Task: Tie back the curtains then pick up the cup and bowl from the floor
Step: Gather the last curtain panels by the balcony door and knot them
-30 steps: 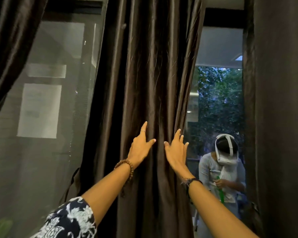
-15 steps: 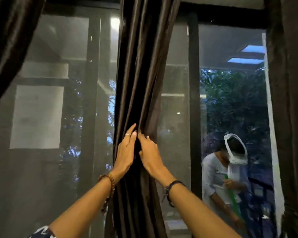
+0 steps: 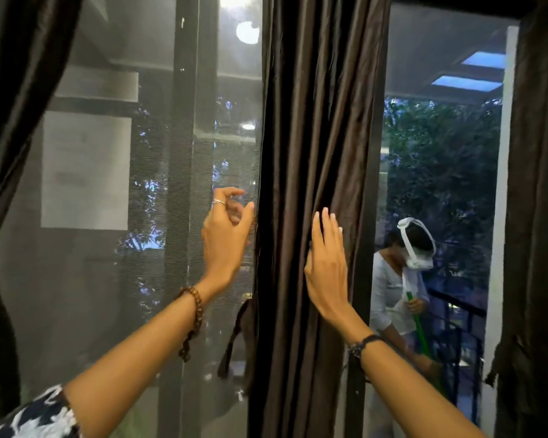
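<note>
The gathered curtain (image 3: 317, 191) hangs between the hands, which are apart — the right hand (image 3: 326, 267) lies flat against its folds, the left hand (image 3: 225, 238) curls loosely just beside its edge, gripping nothing. Ungripped, the slippery folds could spread again before the tie-back (image 3: 234, 336) goes round. Cup and bowl aren't visible.

The tall, dark brown, shiny curtain (image 3: 317, 153) runs past the top and bottom edges. It hides some fingertips of the right hand (image 3: 326, 263) in a fold. The person outside in the white top (image 3: 389, 289) is blurry, with the legs hidden.
</note>
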